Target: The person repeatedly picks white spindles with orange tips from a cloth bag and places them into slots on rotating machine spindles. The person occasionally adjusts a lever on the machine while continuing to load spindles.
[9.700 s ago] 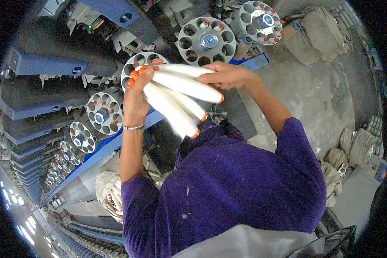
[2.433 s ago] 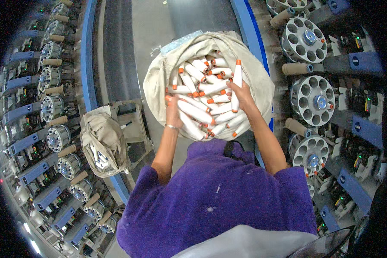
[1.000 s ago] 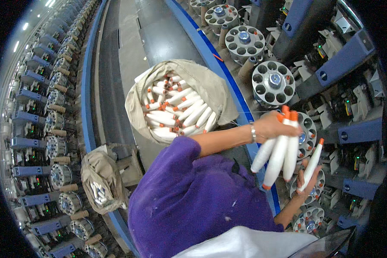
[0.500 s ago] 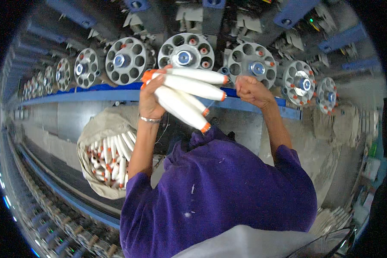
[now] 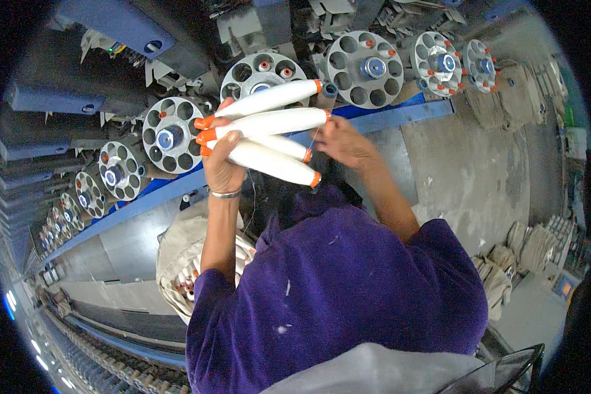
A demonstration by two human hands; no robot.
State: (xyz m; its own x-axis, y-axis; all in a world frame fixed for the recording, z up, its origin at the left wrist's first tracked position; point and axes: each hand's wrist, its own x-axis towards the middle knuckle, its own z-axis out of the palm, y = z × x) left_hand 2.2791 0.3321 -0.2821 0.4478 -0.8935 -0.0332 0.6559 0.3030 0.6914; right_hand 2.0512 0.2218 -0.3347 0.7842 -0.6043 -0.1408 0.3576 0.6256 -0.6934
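My left hand [image 5: 224,172] is wrapped round the orange ends of several white yarn bobbins [image 5: 269,123], which fan out to the right. Each has a long, full body of white thread with orange tips. Close by their right-hand ends is my right hand [image 5: 345,143], its fingers bent inward and slightly blurred. A faint thread runs near those fingertips, but what they pinch, if anything, is too small to make out. Behind the topmost bobbin, a grey round magazine [image 5: 238,73] with holes is partly covered; a few orange tips sit in its holes.
Similar round magazines [image 5: 363,69] line the machine to both sides, above a blue rail [image 5: 400,118]. Below my left forearm stands a beige cloth sack [image 5: 177,256] with more bobbins. Folded cloth [image 5: 522,92] lies at the far right, and a second machine row runs along the lower left.
The view has turned, so the machine row now slants up to the right. My right hand has come left, closer to the bobbin ends. My left hand still holds the bobbins, now more spread.
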